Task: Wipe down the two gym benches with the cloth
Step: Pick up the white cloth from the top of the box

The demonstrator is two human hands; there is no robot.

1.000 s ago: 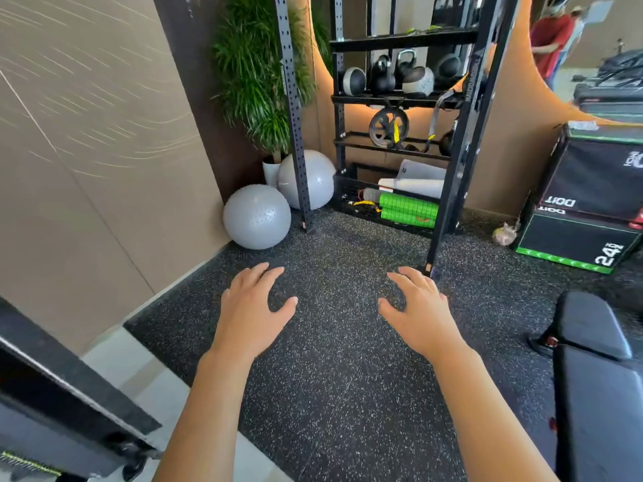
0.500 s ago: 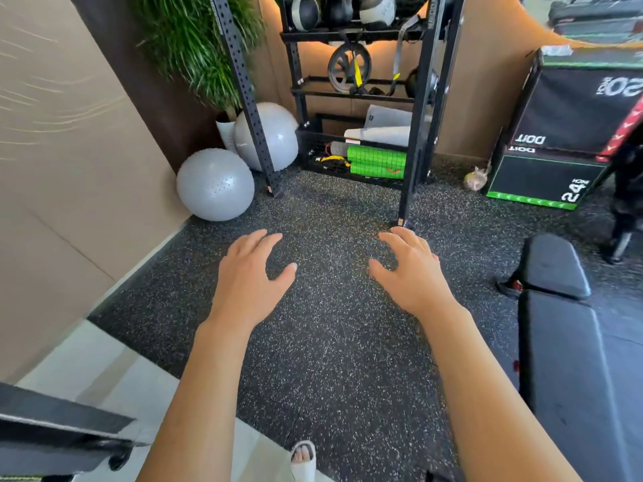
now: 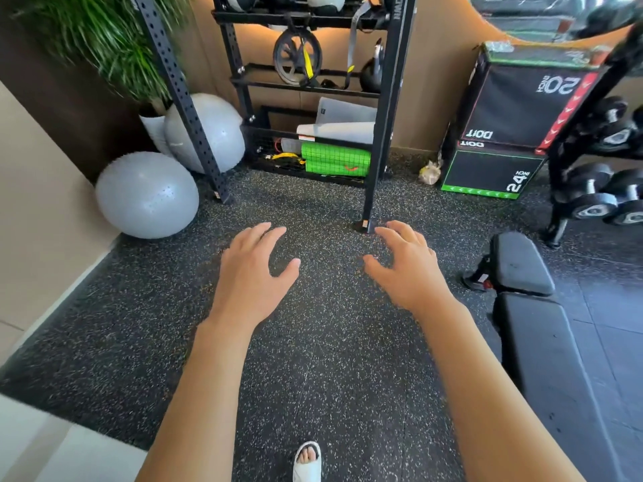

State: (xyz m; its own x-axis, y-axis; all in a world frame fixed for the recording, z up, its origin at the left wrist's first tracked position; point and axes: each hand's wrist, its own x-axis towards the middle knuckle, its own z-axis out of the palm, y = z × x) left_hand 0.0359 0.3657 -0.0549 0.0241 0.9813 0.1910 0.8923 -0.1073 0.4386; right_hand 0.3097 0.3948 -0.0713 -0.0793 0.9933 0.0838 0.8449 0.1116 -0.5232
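My left hand [image 3: 252, 273] and my right hand [image 3: 409, 269] are stretched out in front of me over the speckled rubber floor, palms down, fingers spread, holding nothing. One black padded gym bench [image 3: 532, 325] lies at the right, its short pad farther from me and its long pad running toward the bottom right corner. My right hand is left of the bench and apart from it. A second bench is not in view. A crumpled pale cloth-like bundle [image 3: 430, 172] lies on the floor by the back wall; I cannot tell what it is.
A black storage rack [image 3: 384, 109] stands straight ahead, its foot just beyond my hands. Two grey exercise balls [image 3: 148, 194] and a potted plant sit at the left. Stacked plyo boxes [image 3: 501, 133] and a dumbbell rack [image 3: 598, 189] are at the right. My sandalled foot [image 3: 307, 462] is below.
The view has tilted down and shifted nearer the rack and to the right. More of the bench and the dumbbell rack has come into sight. Both hands stay open and spread.
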